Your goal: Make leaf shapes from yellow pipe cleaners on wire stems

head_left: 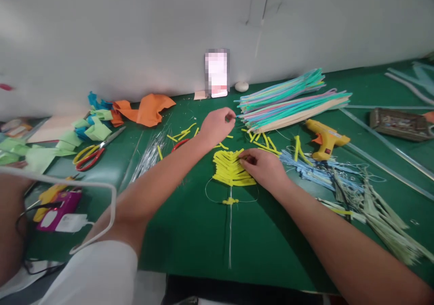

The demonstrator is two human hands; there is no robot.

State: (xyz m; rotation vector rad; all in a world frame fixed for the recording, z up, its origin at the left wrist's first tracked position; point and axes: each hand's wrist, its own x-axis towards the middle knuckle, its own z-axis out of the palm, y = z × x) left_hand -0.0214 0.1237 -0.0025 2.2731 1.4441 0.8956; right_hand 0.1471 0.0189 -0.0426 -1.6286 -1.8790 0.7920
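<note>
A yellow leaf shape (233,171) made of short pipe cleaner pieces lies on the green table, with a thin wire stem (230,241) running down from it. My right hand (266,167) rests at the leaf's upper right edge, thumb and fingers pinched on it. Beyond the leaf, my left hand (217,126) hovers with thumb and fingertips closed together; anything between them is too small to make out. Short yellow pipe cleaner pieces (267,144) lie scattered around both hands. A bundle of coloured pipe cleaners (294,110) is just right of my left fingertips.
A yellow glue gun (327,140) lies at right, near blue wired strands (305,169). Scissors (96,153), silver wires (151,156) and orange paper (151,110) are at left. A phone (217,72) leans on the wall. Another person's arm (11,223) shows at far left.
</note>
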